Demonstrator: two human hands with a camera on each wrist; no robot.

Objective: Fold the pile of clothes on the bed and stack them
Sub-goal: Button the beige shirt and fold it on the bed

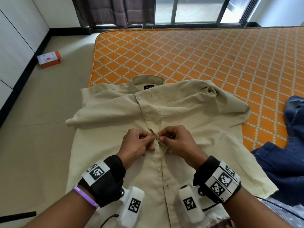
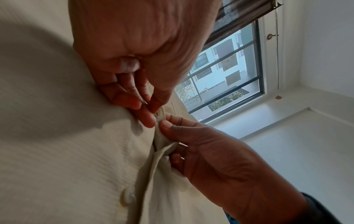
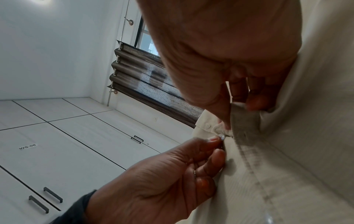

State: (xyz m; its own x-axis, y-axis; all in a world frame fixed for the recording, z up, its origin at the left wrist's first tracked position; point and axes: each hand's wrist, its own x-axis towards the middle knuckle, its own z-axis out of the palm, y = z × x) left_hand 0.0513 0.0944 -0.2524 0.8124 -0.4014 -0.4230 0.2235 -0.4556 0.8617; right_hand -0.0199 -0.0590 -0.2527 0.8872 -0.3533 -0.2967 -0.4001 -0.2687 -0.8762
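A beige short-sleeved shirt [image 1: 115, 112] lies front up on the orange patterned mattress [image 1: 197, 60], collar towards the window. Both hands meet at its front placket, mid-chest. My left hand [image 1: 150, 137] pinches a small white button [image 3: 222, 136] on the left panel between thumb and forefinger. My right hand [image 1: 162, 138] pinches the overlapping placket edge [image 3: 243, 119] just beside it. In the left wrist view the left hand [image 2: 147, 106] and right hand [image 2: 164, 121] touch fingertip to fingertip over the cloth. A lower button [image 2: 127, 198] sits fastened. The top collar button [image 1: 139, 97] is undone.
Dark blue jeans [image 1: 287, 153] lie crumpled at the mattress's right side. A small red and white box [image 1: 49, 59] sits on the tiled floor at left. White cupboards [image 3: 47, 151] line the left wall. The shirt's left sleeve hangs over the mattress edge.
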